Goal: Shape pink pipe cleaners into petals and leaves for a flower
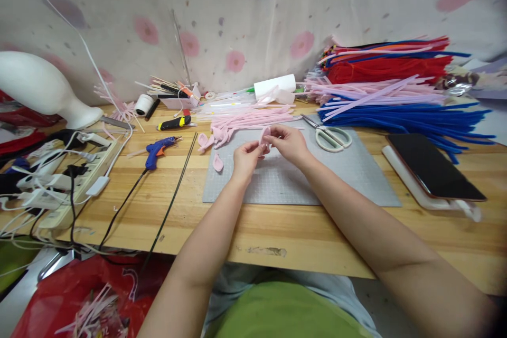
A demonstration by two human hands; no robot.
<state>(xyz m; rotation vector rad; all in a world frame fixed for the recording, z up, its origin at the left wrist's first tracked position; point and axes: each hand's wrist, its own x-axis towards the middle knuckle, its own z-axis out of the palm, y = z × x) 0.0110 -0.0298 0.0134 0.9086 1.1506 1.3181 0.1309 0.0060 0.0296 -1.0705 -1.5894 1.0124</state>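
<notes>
Above the grey cutting mat (285,185), my left hand (249,158) and my right hand (288,142) come together around a small pink pipe-cleaner piece (265,134), bent into a petal-like loop. Both hands are closed on it with thumbs and fingertips, the right at its upper side and the left lower down. A similar pink petal shape (217,162) lies on the mat left of my left hand. More pink shaped pieces (222,136) are heaped just beyond it. Scissors with pale green handles (332,140) rest on the mat beyond my right hand.
A blue glue gun (155,153) and a thin dark rod (174,190) lie at left, near a power strip (85,185) with tangled cables. Bundles of blue pipe cleaners (404,116) and pink pipe cleaners (257,116) line the back. A phone (435,166) lies at right.
</notes>
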